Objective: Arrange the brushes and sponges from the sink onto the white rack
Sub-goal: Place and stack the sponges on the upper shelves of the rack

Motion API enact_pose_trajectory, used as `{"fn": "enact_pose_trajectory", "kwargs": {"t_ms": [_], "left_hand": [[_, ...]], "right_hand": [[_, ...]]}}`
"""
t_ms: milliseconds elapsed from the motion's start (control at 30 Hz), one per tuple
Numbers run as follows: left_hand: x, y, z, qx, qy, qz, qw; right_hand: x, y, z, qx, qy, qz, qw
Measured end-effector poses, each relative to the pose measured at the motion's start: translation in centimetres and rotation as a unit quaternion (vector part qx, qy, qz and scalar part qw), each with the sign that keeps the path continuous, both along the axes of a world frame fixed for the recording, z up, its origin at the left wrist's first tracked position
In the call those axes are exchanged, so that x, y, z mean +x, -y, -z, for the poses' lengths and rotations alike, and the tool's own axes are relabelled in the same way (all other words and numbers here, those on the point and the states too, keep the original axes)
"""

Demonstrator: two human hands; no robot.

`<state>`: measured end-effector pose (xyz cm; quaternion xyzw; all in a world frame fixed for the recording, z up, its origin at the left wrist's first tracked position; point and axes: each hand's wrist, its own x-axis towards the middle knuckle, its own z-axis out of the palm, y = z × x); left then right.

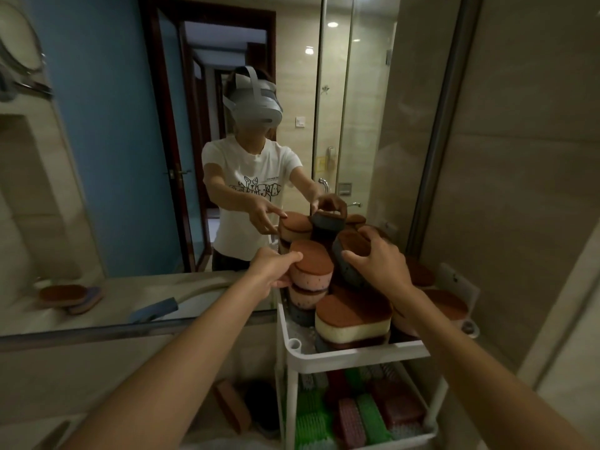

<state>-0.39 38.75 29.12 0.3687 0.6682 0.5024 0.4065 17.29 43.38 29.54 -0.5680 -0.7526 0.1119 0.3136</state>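
Where beige tiled walls (519,157) and a wide mirror (113,157) close in the bathroom, the white rack (357,354) stands right of the counter (130,384). Sponges (354,323) crowd its top tier and brushes (367,417) its lower one. The left hand (276,267) pinches the pink sponge (311,271) on the rack's rear-left stack; the right hand (380,258) grasps a tilted grey sponge (350,274) just beside it.

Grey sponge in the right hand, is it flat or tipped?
Tipped: the grey sponge stands slanted on its edge, the right hand gripping its top.

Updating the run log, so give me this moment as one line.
left hand: holds top pink sponge | right hand: grips tilted grey sponge | white rack: sponges above, brushes below
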Motion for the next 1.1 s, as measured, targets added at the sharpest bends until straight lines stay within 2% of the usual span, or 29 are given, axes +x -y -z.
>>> {"fn": "enact_pose_trajectory", "kwargs": {"t_ms": [400, 500, 733, 1100], "left_hand": [[0.4, 0.5, 0.3, 0.017, -0.061, -0.024, 0.998], [0.6, 0.6, 0.5, 0.016, -0.103, -0.019, 0.994], [0.9, 0.9, 0.8, 0.019, -0.170, -0.034, 0.985], [1.8, 1.2, 0.6, 0.026, -0.245, -0.045, 0.968]], "right_hand": [[-0.5, -0.1, -0.4, 0.012, -0.010, 0.001, 1.000], [-1.0, -0.1, -0.7, 0.021, -0.008, -0.013, 1.000], [-1.6, -0.3, -0.3, -0.014, 0.057, -0.013, 0.998], [-2.1, 0.0, 0.0, 0.001, 0.133, -0.040, 0.990]]}}
